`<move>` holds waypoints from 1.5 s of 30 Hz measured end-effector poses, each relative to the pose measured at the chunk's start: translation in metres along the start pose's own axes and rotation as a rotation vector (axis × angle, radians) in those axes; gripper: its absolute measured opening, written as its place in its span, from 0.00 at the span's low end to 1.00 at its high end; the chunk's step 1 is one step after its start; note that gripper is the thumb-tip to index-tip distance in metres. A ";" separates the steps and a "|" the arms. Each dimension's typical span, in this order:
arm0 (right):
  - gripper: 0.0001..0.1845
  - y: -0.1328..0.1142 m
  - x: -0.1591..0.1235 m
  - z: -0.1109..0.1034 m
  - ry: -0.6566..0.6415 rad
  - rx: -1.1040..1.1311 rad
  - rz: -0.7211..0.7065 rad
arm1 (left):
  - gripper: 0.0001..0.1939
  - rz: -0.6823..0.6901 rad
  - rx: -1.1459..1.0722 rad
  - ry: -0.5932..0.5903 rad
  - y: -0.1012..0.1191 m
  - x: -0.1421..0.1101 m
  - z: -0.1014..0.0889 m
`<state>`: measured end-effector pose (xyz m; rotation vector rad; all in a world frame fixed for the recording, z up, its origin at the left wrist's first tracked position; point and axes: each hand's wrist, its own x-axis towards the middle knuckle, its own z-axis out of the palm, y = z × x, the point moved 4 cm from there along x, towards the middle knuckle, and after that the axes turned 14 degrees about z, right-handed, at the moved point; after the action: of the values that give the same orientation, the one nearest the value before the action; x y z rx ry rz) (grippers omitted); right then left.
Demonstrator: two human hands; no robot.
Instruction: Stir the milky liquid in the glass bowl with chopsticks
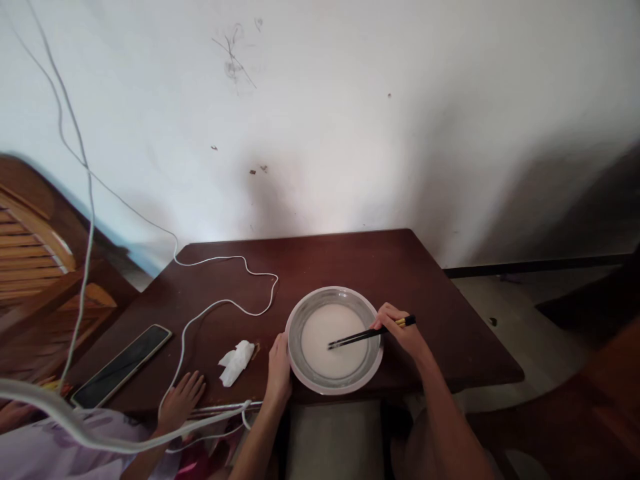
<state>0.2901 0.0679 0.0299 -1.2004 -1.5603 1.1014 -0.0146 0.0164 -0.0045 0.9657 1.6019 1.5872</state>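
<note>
A round metal basin with a pale rim stands at the front edge of the table, holding a milky white liquid. My left hand grips the basin's left rim; its fingertips are partly hidden. In my right hand, above the right rim, is a pair of black chopsticks with gold bands near the upper end. They slant down to the left, and their tips touch the white liquid near the middle.
A crumpled white tissue lies left of the basin. Farther left are a smartphone and a white cable winding over the brown table. Another person's hand rests on the front edge. A wooden chair stands left.
</note>
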 end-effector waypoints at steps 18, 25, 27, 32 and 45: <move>0.27 -0.004 -0.005 -0.009 0.103 0.029 0.004 | 0.22 0.001 0.001 -0.035 -0.003 0.002 -0.002; 0.26 -0.009 -0.003 -0.008 0.168 -0.013 -0.015 | 0.18 0.034 0.030 -0.006 -0.008 0.005 -0.004; 0.27 -0.008 -0.002 -0.005 0.113 0.012 -0.006 | 0.17 0.046 0.036 -0.023 -0.007 0.004 -0.003; 0.23 -0.006 -0.002 -0.005 0.133 -0.022 -0.021 | 0.18 0.051 0.023 -0.036 -0.006 0.003 -0.004; 0.26 -0.005 -0.003 -0.010 0.189 0.015 -0.009 | 0.23 -0.019 -0.031 -0.012 -0.007 0.002 -0.002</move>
<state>0.2994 0.0657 0.0367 -1.2486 -1.4099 0.9628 -0.0178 0.0172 -0.0113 0.9394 1.5698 1.5854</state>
